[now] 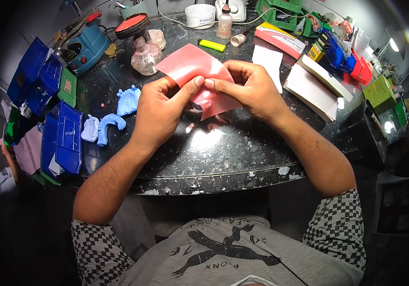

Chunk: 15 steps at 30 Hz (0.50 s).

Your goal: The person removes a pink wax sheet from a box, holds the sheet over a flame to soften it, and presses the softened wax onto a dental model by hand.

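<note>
Both hands pinch a thin, glossy pink wax sheet point(192, 62) above the dark bench. My left hand point(161, 107) grips its left side, thumb on top and the other fingers curled behind. From the other side, my right hand point(254, 90) holds it the same way, and the two thumb tips nearly meet at the middle. Between the thumbs the sheet is bent, with one corner hanging down toward me. Left of my left hand lie a blue horseshoe-shaped dental cast point(110, 127), a pale blue cast piece point(90, 128) and another blue cast point(128, 100).
A glass burner point(145, 57) stands behind my left hand, near a lime-green lighter point(211, 45). Blue bins point(68, 138) line the left. An open white box point(316, 90), white paper point(267, 64) and a pink-and-white box point(279, 40) lie right. A white tub point(200, 16) stands at the back.
</note>
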{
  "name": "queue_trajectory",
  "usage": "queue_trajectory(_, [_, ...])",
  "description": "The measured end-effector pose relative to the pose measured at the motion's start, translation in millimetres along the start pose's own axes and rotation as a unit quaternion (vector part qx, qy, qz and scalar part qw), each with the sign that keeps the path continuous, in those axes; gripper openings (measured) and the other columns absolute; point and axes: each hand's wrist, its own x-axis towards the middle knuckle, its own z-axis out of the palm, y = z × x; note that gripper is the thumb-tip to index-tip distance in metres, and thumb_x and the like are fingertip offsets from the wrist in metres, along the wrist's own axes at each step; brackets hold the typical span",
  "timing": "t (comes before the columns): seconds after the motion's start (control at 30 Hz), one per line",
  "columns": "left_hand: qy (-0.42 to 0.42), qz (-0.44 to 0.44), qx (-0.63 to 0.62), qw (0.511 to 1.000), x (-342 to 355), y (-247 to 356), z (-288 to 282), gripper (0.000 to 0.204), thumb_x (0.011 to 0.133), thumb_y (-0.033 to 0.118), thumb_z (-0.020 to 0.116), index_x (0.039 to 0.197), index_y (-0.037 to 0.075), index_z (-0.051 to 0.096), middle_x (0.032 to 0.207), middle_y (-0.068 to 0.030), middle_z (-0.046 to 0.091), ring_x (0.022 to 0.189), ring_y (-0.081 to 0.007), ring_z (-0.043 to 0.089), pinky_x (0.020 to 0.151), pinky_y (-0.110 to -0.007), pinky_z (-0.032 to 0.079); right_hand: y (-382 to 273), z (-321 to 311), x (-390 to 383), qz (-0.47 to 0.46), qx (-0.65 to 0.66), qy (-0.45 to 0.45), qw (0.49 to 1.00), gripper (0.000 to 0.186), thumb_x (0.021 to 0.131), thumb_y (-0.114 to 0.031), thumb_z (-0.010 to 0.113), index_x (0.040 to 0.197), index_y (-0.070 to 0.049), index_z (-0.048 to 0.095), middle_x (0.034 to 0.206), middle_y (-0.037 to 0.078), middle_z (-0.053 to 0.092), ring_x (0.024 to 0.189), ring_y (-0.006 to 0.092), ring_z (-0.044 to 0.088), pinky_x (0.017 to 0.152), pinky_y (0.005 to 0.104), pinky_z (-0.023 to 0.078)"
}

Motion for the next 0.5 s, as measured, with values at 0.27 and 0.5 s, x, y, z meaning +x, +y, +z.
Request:
queue_trajectory(0.27, [0.013, 0.023, 0.007, 1.0, -0.2, 0.3, 3.6, 0.026, 0.096, 0.018, 0.07, 0.109, -0.005, 0.072, 0.094, -0.009, 0.075, 0.081, -0.0086, 0.068, 0.07, -0.022, 0.055, -4.1, 1.9, -1.8, -0.017, 0.063, -0.002, 0.998, 0.03, 0.092, -0.025, 0.076, 0.104, 0.002, 0.072, 0.091, 0.004, 0.073, 0.083, 0.0056, 0.065, 0.075, 0.0237, 0.052])
queue_trajectory(0.5, [-0.015, -0.002, 0.005, 1.0, 2.5, -6.2, -3.7, 0.027, 0.097, 0.018, 0.069, 0.113, -0.003, 0.072, 0.101, -0.0084, 0.074, 0.089, -0.0093, 0.068, 0.079, -0.024, 0.054, -6.3, 3.2, -2.9, -0.009, 0.023, 0.001, 1.0, 0.026, 0.094, -0.023, 0.074, 0.101, 0.001, 0.072, 0.091, 0.004, 0.073, 0.083, 0.005, 0.064, 0.072, 0.0215, 0.051])
